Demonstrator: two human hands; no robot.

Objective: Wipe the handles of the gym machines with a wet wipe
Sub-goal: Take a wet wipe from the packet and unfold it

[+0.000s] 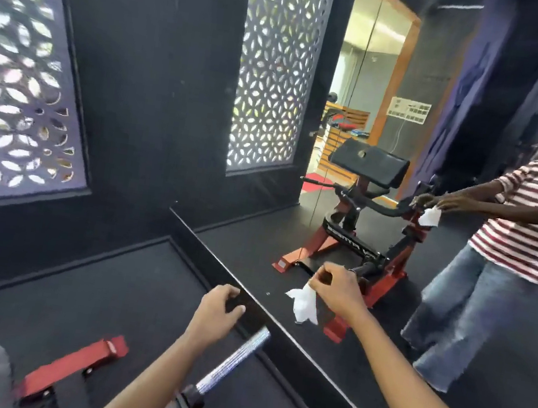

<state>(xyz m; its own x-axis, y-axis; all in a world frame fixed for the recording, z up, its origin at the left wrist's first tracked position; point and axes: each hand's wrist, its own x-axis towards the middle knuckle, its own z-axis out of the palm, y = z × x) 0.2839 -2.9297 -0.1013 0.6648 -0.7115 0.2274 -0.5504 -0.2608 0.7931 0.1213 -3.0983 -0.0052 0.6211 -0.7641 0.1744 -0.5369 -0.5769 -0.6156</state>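
The right hand (338, 288) pinched a crumpled white wet wipe (305, 303) beside a wall mirror (410, 120); the left hand (216, 310), fingers curled, gripped a black handle (236, 300) above a knurled chrome bar (235, 361).

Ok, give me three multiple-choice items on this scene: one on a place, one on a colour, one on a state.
1. Where is the wet wipe?
A. On the floor
B. In the right hand
C. Draped over the chrome bar

2. What colour is the machine foot at lower left?
A. Red
B. Yellow
C. Green

3. What is the left hand doing?
A. Hanging loose
B. Pressing flat on the wall
C. Gripping the black grip

Answers:
1 B: the white wipe hangs from the right hand's fingers.
2 A: the foot is plainly red against the dark floor.
3 C: its fingers curl over the grip at the end of the bar.
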